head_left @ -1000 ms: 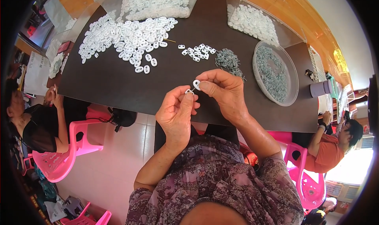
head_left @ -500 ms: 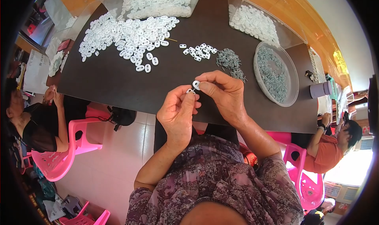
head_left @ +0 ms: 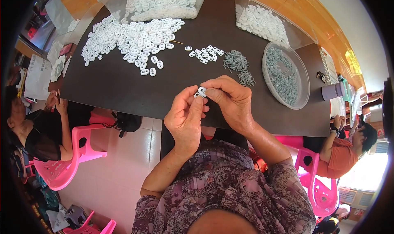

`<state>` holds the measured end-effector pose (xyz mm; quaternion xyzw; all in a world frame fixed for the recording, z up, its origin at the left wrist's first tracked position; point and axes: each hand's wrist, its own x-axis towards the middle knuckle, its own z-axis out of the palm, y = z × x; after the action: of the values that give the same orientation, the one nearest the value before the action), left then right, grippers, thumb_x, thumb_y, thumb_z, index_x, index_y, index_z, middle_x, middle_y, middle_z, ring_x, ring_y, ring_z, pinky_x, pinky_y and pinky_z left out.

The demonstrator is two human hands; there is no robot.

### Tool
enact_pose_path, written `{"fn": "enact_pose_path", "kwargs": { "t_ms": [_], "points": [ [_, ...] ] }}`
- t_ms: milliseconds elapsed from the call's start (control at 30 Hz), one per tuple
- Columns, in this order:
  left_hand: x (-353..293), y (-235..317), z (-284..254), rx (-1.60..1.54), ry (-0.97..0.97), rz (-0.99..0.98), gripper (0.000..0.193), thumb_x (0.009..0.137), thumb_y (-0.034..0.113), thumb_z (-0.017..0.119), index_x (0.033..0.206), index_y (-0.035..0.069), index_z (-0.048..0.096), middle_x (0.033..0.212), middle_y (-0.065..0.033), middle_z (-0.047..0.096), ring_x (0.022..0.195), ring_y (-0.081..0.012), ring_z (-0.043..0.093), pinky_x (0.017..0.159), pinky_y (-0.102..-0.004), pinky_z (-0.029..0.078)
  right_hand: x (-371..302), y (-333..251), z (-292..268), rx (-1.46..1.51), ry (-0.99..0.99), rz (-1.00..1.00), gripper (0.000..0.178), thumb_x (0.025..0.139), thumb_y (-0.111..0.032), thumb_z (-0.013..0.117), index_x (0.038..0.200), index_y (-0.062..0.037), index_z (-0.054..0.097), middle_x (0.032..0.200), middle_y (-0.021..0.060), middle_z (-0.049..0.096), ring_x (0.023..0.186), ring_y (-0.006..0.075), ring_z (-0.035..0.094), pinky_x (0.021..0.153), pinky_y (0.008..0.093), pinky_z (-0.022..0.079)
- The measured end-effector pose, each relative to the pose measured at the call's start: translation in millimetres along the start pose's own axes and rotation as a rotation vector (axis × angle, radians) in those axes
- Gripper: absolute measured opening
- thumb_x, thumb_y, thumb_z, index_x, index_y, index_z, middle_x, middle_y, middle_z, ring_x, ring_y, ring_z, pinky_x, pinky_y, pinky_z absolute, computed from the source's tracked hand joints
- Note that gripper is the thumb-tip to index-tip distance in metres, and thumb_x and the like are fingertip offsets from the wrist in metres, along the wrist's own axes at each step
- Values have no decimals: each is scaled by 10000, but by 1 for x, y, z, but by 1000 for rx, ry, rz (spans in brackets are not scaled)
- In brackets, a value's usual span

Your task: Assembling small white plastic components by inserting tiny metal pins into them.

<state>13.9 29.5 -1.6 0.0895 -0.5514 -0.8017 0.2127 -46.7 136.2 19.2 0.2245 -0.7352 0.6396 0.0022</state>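
Above the near edge of the dark table, my two hands meet fingertip to fingertip. Between thumb and fingers of my left hand [head_left: 185, 121] is a small white plastic piece [head_left: 196, 95], mostly covered by the fingertips. My right hand [head_left: 234, 100] pinches an oval white plastic piece with holes [head_left: 202, 91], held up against the left one. Whether a screw sits between them is hidden. Beyond the hands lie a small cluster of white pieces [head_left: 206, 53] and a heap of grey screws [head_left: 236, 61]. To the left spreads a large pile of white oval pieces [head_left: 135, 39].
Clear bins of white pieces [head_left: 164, 4] [head_left: 262, 22] stand at the back. A round tub [head_left: 304, 95] of grey screws and a purple-lidded container [head_left: 333, 92] are at right. People sit on pink chairs [head_left: 74, 160] at both sides.
My hands have drawn together, bringing the right-hand oval piece down against the left-hand piece. The gap with a thin shank seen between them has closed.
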Motion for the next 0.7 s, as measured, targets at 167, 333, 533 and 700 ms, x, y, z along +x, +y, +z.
{"fn": "enact_pose_path", "kwargs": {
  "t_ms": [167,333,533,700],
  "points": [
    [1,-4,-3,-28,-54,-7,238,907,37,562,1138,-19,561,815,-25,606,670,-53,559,566,-171,456,-2,1,0,-22,-1,1,124,795,34,608,899,-7,663,783,57,591,725,134,560,639,260,459],
    [3,-3,-4,-88,-83,-59,252,910,41,560,1154,-21,552,819,-36,607,673,-63,561,574,-180,461,-3,4,0,-54,5,-47,137,782,46,602,895,-6,659,778,69,589,706,165,562,629,275,464],
    [4,-1,-4,-90,-117,-71,286,911,35,556,1190,-27,539,829,-48,613,683,-75,571,583,-189,470,-3,6,-3,-127,1,-92,137,777,44,602,892,-12,651,769,74,585,691,174,561,595,288,466],
    [5,-3,-4,-83,-135,-61,271,909,35,561,1173,-26,562,830,-50,620,675,-80,575,591,-193,477,-4,2,-3,-82,21,-34,137,768,49,598,885,-11,640,772,81,587,692,192,562,601,295,466]
  ]
}}
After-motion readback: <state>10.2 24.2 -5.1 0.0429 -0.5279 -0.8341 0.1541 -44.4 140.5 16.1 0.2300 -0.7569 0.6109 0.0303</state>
